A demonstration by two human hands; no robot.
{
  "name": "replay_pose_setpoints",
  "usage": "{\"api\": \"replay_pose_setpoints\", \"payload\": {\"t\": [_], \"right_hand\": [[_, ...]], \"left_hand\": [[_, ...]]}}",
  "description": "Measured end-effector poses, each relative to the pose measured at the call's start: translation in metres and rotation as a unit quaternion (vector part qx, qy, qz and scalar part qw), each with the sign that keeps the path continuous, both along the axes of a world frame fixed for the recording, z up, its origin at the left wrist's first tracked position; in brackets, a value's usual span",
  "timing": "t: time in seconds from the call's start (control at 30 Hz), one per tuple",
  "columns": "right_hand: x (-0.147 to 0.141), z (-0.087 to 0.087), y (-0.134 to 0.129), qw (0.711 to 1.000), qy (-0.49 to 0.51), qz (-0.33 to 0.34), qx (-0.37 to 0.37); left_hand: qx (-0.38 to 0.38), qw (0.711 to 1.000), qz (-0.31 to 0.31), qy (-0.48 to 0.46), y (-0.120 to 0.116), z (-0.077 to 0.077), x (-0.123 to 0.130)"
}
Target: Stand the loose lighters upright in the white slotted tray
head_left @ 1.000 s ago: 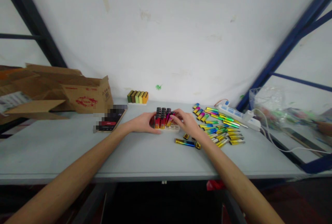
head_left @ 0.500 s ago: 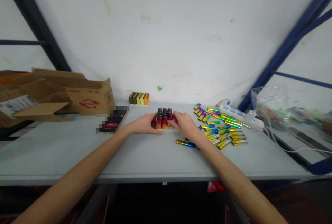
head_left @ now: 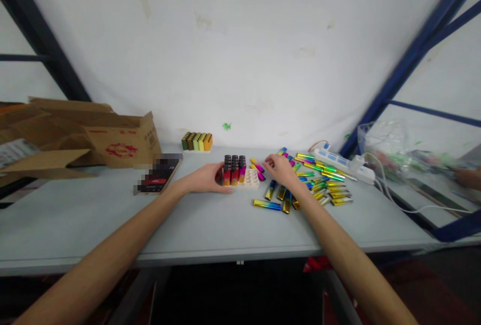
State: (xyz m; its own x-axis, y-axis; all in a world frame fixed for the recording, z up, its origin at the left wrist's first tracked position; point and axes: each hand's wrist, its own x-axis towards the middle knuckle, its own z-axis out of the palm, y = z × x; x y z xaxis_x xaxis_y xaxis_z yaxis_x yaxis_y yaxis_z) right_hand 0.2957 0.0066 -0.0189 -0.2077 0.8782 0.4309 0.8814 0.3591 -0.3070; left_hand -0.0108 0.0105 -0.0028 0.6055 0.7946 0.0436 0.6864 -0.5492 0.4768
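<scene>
Upright black-topped lighters [head_left: 234,170], red, orange and pink, stand in rows in the left part of a white holed tray [head_left: 251,178]. The tray's right part shows bare holes. My left hand [head_left: 206,178] is wrapped round the tray's left end, its thumb along the front and its fingers behind the lighters. Over the left edge of the loose pile is my right hand [head_left: 278,168], with bent fingers apart and nothing visible between them. Closest to its fingertips lie a yellow-and-pink lighter [head_left: 257,165] and a pink lighter [head_left: 260,176]. Several shiny rainbow lighters [head_left: 319,184] lie around and beyond this hand.
A second tray of green, brown and yellow lighters [head_left: 197,142] stands by the wall. To the left are a phone [head_left: 160,173], partly pixelated, and open cardboard boxes [head_left: 120,139]. On the right lie a white power strip [head_left: 343,164] with cables and a clear plastic bag [head_left: 387,144].
My right hand has moved right, from the lighters in the tray to the loose pile, uncovering the tray's bare holes. My left hand stays at the tray. The view has shifted slightly.
</scene>
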Motion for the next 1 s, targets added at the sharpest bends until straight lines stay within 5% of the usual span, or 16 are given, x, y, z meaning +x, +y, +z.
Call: {"api": "replay_pose_setpoints", "payload": {"t": [0.33, 0.6, 0.7, 0.83, 0.9, 1.0], "right_hand": [[-0.012, -0.015, 0.005, 0.995, -0.044, -0.061, -0.072], [-0.009, -0.008, 0.008, 0.989, 0.135, -0.053, 0.035], [-0.008, 0.003, 0.007, 0.951, 0.303, -0.029, 0.045], [-0.015, 0.016, -0.001, 0.840, 0.534, 0.080, -0.047], [-0.022, 0.019, -0.008, 0.790, 0.591, 0.124, -0.108], [-0.033, 0.022, -0.016, 0.773, 0.596, 0.154, -0.153]], "left_hand": [[0.003, 1.000, -0.001, -0.003, -0.002, 0.003, 0.002], [-0.005, 1.000, -0.002, -0.015, 0.000, 0.002, 0.000], [-0.008, 1.000, -0.002, -0.019, 0.000, 0.002, 0.000], [0.000, 1.000, 0.001, -0.008, -0.001, 0.002, 0.000], [0.004, 1.000, 0.003, 0.005, -0.001, 0.003, 0.000], [0.006, 1.000, -0.001, 0.009, -0.001, 0.003, 0.000]]}}
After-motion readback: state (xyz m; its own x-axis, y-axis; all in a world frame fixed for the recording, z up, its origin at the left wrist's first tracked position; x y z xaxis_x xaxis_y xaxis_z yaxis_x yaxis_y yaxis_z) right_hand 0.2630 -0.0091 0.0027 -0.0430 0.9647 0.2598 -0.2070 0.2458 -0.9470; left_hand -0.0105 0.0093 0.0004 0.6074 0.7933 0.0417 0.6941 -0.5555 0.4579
